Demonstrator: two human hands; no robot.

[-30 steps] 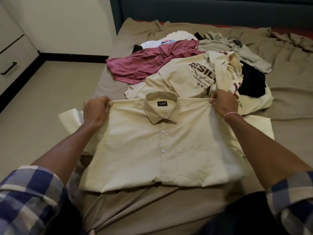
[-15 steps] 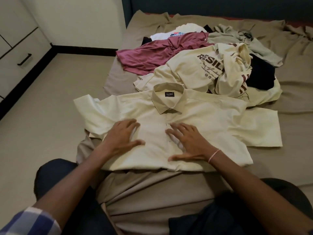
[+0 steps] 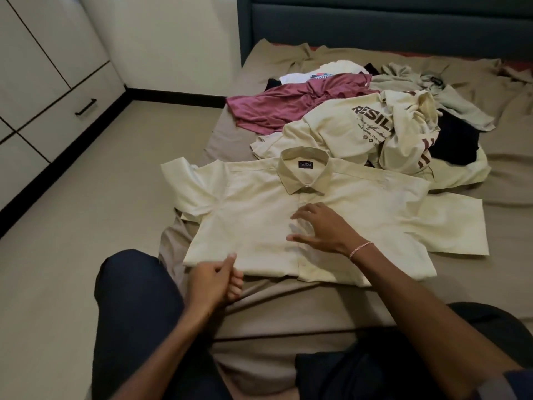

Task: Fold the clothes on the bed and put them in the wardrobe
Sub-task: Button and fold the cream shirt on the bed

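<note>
Cream shirt [image 3: 259, 220]: laid flat and face up on the near edge of the bed [image 3: 504, 174], buttoned, collar [image 3: 304, 171] pointing toward the headboard [image 3: 375, 27]. One short sleeve [image 3: 184, 186] is seen overhanging the bed's side above the floor [image 3: 101, 183]; the other is spread on the tan sheet.

Just behind the collar, a cream printed tee [image 3: 331, 125] is heaped, its edge touching the shirt's shoulder line. Further back a maroon garment [image 3: 282, 108], a white tee [image 3: 300, 77], a grey-green garment [image 3: 461, 108] and a black garment [image 3: 455, 142] are piled unfolded, overlapping one another. White wardrobe [image 3: 43, 90] with a black handle [image 3: 85, 107] is noted across the floor, well apart from the bed.

Right hand [image 3: 320, 229]: fingers [image 3: 305, 210] spread wide over the button line at the chest; nothing is held, and contact with the cloth is light at most. A pink wristband [image 3: 360, 249] is worn.

Left hand [image 3: 215, 280]: placed at the shirt's near hem, thumb [image 3: 229, 261] laid on the cloth edge, the other fingers curled in beneath it. Whether the hem is actually pinched cannot be told.
</note>
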